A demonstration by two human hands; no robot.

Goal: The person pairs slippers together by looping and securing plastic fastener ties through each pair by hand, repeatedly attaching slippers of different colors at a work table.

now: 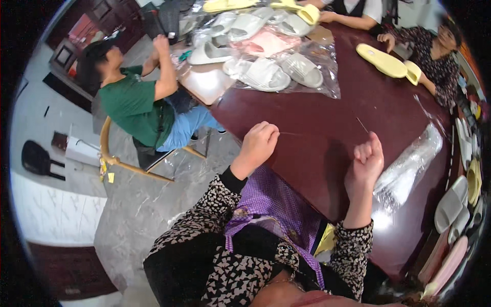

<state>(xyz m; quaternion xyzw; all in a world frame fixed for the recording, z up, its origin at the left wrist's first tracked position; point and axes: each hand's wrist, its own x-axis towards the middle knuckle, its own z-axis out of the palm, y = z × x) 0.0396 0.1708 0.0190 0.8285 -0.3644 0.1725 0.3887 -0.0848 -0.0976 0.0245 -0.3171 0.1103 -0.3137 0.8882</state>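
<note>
My left hand is closed in a pinch over the near edge of the dark red table. From its fingertips a fine pale thread runs to the right and fades from sight against the tabletop. To the right, my right hand is closed too, with a thin needle standing up from between thumb and forefinger. Whether the thread joins the needle cannot be made out. Just beside my right hand lies a clear plastic bag bundle on the table.
Pale grey, pink and yellow slippers lie on plastic film at the table's far side. A person in a green shirt sits at left. Across the table, a person's hand touches a yellow slipper. More slippers line the right edge.
</note>
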